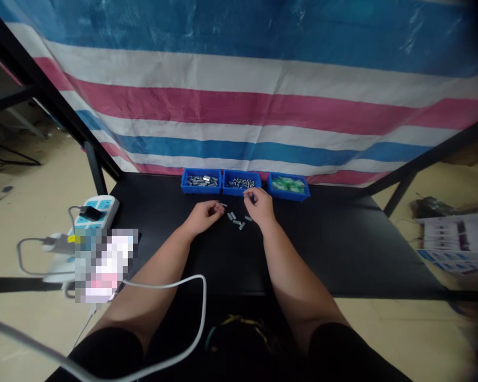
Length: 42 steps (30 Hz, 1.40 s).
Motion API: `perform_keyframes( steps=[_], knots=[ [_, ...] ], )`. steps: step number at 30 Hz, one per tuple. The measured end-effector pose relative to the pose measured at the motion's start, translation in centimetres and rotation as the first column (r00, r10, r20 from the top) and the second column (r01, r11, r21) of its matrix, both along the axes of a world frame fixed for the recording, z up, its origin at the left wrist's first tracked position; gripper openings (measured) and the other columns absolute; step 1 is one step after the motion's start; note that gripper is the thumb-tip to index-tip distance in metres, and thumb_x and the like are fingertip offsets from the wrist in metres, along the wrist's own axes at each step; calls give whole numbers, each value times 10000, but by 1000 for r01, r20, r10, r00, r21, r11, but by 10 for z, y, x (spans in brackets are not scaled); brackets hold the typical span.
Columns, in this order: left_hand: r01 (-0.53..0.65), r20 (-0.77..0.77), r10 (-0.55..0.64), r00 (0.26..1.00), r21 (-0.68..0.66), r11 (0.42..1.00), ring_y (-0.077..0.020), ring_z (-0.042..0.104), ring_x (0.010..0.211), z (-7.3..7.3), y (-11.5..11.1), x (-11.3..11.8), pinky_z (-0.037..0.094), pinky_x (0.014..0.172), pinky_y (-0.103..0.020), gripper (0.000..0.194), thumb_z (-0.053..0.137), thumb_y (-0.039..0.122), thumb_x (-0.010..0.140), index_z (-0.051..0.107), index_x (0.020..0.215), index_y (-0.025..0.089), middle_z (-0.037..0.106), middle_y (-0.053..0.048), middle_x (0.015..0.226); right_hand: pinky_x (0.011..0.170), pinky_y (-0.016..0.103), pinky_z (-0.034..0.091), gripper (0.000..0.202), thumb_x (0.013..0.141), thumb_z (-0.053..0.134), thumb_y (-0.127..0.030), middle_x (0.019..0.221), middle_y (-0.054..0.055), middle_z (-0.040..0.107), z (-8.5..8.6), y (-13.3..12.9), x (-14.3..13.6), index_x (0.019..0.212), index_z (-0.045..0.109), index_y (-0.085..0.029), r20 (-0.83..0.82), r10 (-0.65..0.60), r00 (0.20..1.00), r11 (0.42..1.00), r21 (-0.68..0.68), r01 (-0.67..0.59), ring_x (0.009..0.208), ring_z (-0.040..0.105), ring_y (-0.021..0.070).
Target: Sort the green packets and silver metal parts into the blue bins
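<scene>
My left hand (pixel 205 216) is closed on the black tabletop, its fingertips pinching a small grey metal cylinder (pixel 223 205) whose end sticks out. My right hand (pixel 259 206) is at the front edge of the middle blue bin (pixel 223 183), thumb and forefinger pressed together; whatever is between them is too small to make out. That bin contains small shiny screw-like metal parts (pixel 242 183). Between the hands lie several loose grey metal cylinders (pixel 237 222). More metal cylinders (pixel 202 181) fill the left blue bin (pixel 201 190).
At the right, a third blue bin (pixel 289 196) has green-and-clear small packets (pixel 288 184). A striped sheet (pixel 239 111) hangs behind the table (pixel 322 254). On the left are a power strip (pixel 110 206), a blurred-out phone-like device and a white cable (pixel 204 302) looping across my left arm.
</scene>
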<state>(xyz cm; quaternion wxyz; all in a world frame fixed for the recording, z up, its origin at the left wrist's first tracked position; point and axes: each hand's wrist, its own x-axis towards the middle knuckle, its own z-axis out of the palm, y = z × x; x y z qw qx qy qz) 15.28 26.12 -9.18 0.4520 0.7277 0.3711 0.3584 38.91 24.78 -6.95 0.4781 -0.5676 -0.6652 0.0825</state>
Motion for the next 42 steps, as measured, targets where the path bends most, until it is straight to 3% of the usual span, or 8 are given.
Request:
perform_keyframes(
  steps=[7, 11, 18, 25, 30, 35, 38, 42],
  knots=[
    [-105, -12, 105, 994, -2, 994, -133, 551, 571, 4, -6, 0, 428, 602, -249, 342, 671, 521, 877, 678, 790, 190, 607, 13, 614, 608, 279, 397, 125, 818, 595, -258, 516, -76, 404, -9, -2, 10, 834, 706, -203, -70, -8, 998, 990, -143, -2, 504, 437, 131],
    [-130, -62, 131, 989, 28, 991, -146, 565, 573, 5, -7, 2, 429, 596, -260, 386, 555, 531, 947, 690, 827, 189, 631, -4, 644, 622, 269, 400, 126, 801, 601, -221, 566, -66, 477, -14, -17, 21, 861, 709, -196, -71, 16, 997, 976, -214, -31, 539, 468, 126],
    [-258, -194, 351, 916, 386, 886, -206, 619, 868, -1, 3, -3, 508, 818, -329, 200, 536, 243, 918, 708, 1001, 183, 641, -64, 934, 698, 258, 439, 191, 745, 652, -140, 905, 17, 599, -21, -43, 33, 907, 738, -194, 33, 236, 971, 927, -308, -215, 731, 525, 130],
    [-202, -356, 386, 851, 457, 866, -274, 605, 1054, -11, 8, -6, 510, 1016, -442, 380, 596, 195, 862, 706, 1225, 175, 597, -108, 1080, 789, 294, 476, 105, 780, 677, -145, 923, 42, 624, -22, -44, 31, 854, 737, -190, 76, 162, 984, 943, -305, -132, 795, 575, 155],
    [-144, -423, 381, 822, 493, 858, -268, 586, 1057, -14, 8, -2, 504, 1014, -433, 431, 587, 224, 907, 677, 1329, 210, 589, -107, 1125, 698, 261, 471, 140, 844, 625, -227, 835, 12, 662, -24, -45, 26, 968, 683, -195, -37, 101, 994, 959, -263, -108, 703, 583, 138],
    [-137, -488, 416, 768, 509, 850, -276, 581, 993, -8, 8, 5, 505, 918, -422, 351, 560, 330, 976, 706, 1287, 259, 608, -110, 1107, 605, 232, 435, 127, 816, 625, -215, 701, -43, 599, -3, -40, 4, 939, 655, -211, -24, 193, 981, 940, -282, -192, 570, 525, 107],
    [-138, -503, 416, 758, 499, 855, -266, 586, 969, -5, 8, 6, 499, 882, -396, 276, 576, 338, 975, 739, 1185, 265, 618, -99, 1074, 635, 245, 465, 60, 845, 612, -217, 708, -19, 608, 24, -28, -17, 869, 666, -208, -5, 173, 985, 980, -102, -173, 598, 547, 120],
    [-153, -480, 405, 778, 481, 863, -256, 596, 976, -3, 8, 4, 500, 892, -381, 214, 599, 313, 965, 741, 1114, 253, 632, -91, 1057, 776, 295, 548, 178, 884, 621, -258, 925, 52, 719, 50, 1, -47, 1030, 708, -207, -77, 141, 987, 986, 99, -133, 764, 656, 163]
  ],
)
